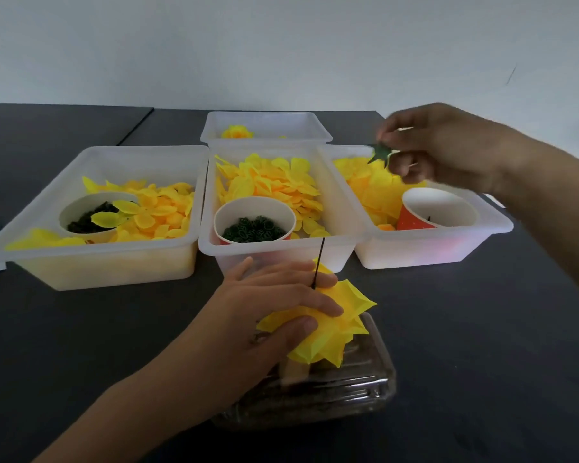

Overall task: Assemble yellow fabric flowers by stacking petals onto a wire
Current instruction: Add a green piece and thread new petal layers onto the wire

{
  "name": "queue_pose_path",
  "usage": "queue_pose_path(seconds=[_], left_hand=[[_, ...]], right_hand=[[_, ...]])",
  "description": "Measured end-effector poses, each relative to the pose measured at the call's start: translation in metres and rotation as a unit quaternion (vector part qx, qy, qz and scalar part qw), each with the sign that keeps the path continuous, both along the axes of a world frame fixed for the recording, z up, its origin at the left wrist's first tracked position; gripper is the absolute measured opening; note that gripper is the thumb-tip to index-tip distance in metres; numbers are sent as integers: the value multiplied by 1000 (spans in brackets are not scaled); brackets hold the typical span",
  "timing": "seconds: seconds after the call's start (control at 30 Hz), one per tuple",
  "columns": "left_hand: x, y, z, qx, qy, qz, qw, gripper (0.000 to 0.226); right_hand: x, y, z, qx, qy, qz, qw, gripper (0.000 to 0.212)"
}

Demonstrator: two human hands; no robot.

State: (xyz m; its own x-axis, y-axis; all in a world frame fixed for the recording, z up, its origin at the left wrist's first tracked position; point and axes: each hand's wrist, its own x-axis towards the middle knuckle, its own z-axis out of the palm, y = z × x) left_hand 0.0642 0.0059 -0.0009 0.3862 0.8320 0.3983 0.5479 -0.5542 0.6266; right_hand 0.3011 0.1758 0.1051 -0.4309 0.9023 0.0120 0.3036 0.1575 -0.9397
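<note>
My left hand grips a stack of yellow fabric petals threaded on a thin dark wire that sticks up above them, held over a clear plastic box. My right hand hovers above the right tray and pinches a small green star-shaped leaf piece between thumb and fingers. Loose yellow petals fill the middle tray.
A left tray holds yellow petals and a paper cup of dark green pieces. The middle tray has a cup of green rings; the right tray a red cup. A back tray holds a finished yellow flower.
</note>
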Motion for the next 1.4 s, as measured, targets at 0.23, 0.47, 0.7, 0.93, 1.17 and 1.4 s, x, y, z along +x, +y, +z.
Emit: queue_pose_path(seconds=[0.23, 0.47, 0.7, 0.93, 1.17, 1.4], left_hand=[[0, 0, 1, -7, 0, -1, 1000, 22], [-1, 0, 0, -9, -3, -4, 1000, 22], [-2, 0, -2, -4, -2, -2, 1000, 22], [-1, 0, -4, -6, -8, 0, 1000, 22], [-1, 1, -6, -2, -11, 2, 1000, 22], [0, -1, -5, -5, -7, 8, 1000, 25]], right_hand=[[-51, -70, -9, -190, 14, 181, 965, 12], [-54, -76, -18, -236, -9, 184, 954, 10], [-56, -76, -23, -264, 10, 173, 949, 12], [-56, -74, -27, -253, 22, 153, 955, 11], [-58, -82, -41, -216, -19, 140, 966, 14], [-50, -100, -49, 140, -83, 64, 985, 14]])
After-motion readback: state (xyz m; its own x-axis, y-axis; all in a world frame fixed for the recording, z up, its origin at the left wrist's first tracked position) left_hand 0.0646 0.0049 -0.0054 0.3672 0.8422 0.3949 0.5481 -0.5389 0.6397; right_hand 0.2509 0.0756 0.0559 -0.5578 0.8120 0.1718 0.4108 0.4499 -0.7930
